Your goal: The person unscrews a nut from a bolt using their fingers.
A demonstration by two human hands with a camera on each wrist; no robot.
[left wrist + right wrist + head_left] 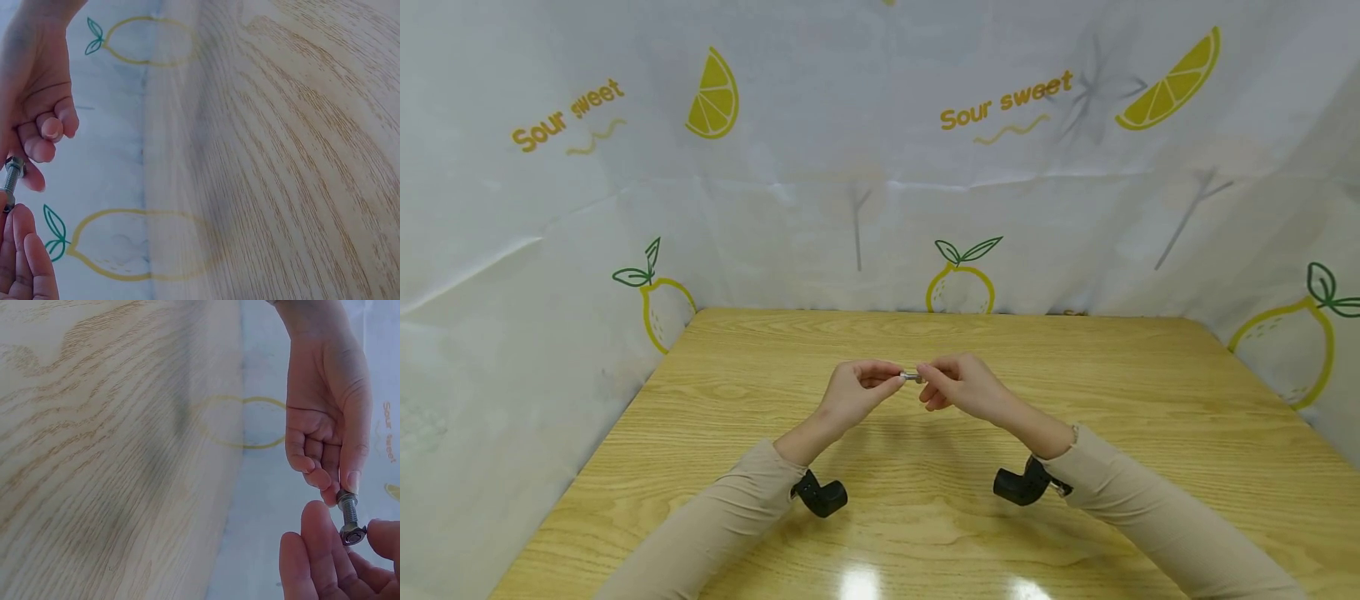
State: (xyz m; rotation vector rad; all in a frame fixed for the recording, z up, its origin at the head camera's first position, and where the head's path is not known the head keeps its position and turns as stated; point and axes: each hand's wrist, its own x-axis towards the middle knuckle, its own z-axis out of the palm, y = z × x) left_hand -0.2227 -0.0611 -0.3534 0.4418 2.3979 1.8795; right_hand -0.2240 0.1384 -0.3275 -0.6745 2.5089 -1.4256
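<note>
While your left hand and right hand pinch the small silver metal bolt at frame centre, its hexagonal steel nut looks partly threaded on, not yet seated.

"Sour sweet" on backdrop cloth

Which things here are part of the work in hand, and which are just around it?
In hand:
bolt, held at one end by the left hand
nut on the bolt, pinched by the right hand

Just around:
table
lemon-print cloth behind and beside it
</note>
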